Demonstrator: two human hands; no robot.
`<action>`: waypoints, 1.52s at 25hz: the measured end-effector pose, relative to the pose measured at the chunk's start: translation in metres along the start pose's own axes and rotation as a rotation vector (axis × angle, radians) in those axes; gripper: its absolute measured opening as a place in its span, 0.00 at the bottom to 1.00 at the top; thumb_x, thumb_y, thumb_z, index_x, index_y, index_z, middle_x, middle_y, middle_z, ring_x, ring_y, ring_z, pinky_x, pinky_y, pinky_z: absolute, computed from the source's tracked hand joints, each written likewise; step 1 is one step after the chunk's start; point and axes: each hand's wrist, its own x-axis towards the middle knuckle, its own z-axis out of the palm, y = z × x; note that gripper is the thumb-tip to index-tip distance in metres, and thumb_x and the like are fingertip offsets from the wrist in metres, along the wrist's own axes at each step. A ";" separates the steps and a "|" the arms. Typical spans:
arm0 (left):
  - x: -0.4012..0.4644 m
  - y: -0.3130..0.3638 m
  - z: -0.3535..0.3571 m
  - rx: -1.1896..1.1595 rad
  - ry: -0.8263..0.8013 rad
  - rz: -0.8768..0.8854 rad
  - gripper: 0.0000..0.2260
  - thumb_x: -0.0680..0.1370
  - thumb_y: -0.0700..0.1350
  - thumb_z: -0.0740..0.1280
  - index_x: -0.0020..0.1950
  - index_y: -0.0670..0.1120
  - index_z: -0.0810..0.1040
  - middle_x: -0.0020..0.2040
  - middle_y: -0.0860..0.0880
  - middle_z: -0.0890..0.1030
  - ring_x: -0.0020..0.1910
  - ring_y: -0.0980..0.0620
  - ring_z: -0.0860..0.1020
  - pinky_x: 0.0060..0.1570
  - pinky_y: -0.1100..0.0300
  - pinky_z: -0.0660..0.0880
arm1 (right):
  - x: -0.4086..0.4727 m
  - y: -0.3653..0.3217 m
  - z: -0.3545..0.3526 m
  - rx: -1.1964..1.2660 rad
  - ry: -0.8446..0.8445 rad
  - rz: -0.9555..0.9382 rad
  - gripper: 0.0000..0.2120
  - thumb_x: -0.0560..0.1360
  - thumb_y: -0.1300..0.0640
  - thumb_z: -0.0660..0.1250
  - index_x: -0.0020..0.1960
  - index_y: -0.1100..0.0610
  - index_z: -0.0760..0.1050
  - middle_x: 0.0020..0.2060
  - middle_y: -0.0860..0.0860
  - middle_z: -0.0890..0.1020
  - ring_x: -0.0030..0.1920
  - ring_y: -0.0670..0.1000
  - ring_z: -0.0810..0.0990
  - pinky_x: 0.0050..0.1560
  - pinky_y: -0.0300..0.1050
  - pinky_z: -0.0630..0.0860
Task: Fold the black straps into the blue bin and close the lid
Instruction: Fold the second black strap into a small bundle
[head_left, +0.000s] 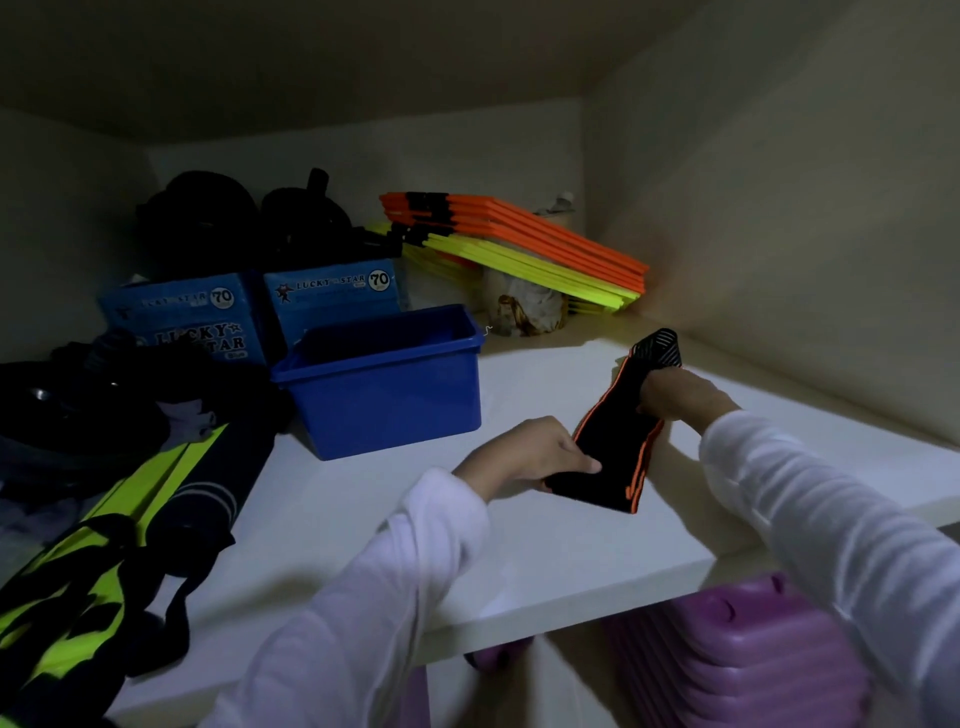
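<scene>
Two hands gripping a flat black strap (613, 441), orange-edged fabric, left hand (530, 454), right hand (675, 395)

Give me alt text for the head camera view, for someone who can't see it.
Two hands, left and right, hold a black strap with orange edging above a white shelf. An open blue bin stands to the left, no lid on it.

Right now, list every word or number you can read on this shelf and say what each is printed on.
"LUCKY STAR" and "70": top strip of the right blue box.
"70": top strip of the left blue box; the strip's lettering is too dim to read fully.
"LUCKY STAR": front of the left blue box.
Smaller print on both boxes: too blurred.
Blue bin, black strap: no text seen.
</scene>
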 end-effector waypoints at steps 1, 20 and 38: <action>0.004 0.003 0.004 0.032 0.027 0.007 0.16 0.76 0.49 0.68 0.48 0.35 0.83 0.28 0.51 0.71 0.28 0.56 0.70 0.29 0.67 0.67 | -0.007 -0.002 -0.003 0.043 -0.004 -0.004 0.17 0.75 0.55 0.64 0.59 0.64 0.77 0.55 0.60 0.81 0.56 0.60 0.79 0.57 0.51 0.76; 0.009 -0.005 0.020 -0.117 0.158 0.213 0.10 0.75 0.40 0.70 0.54 0.38 0.82 0.39 0.54 0.76 0.34 0.58 0.74 0.31 0.67 0.71 | -0.162 -0.013 0.012 0.344 0.124 -0.303 0.16 0.73 0.51 0.68 0.60 0.53 0.76 0.57 0.50 0.78 0.54 0.49 0.74 0.51 0.37 0.66; 0.004 0.002 0.009 -0.108 0.014 0.201 0.14 0.76 0.47 0.67 0.58 0.42 0.81 0.40 0.48 0.79 0.31 0.55 0.76 0.32 0.71 0.76 | -0.160 -0.002 0.007 0.223 0.351 -0.347 0.11 0.75 0.59 0.66 0.56 0.57 0.81 0.52 0.52 0.84 0.51 0.54 0.82 0.50 0.42 0.72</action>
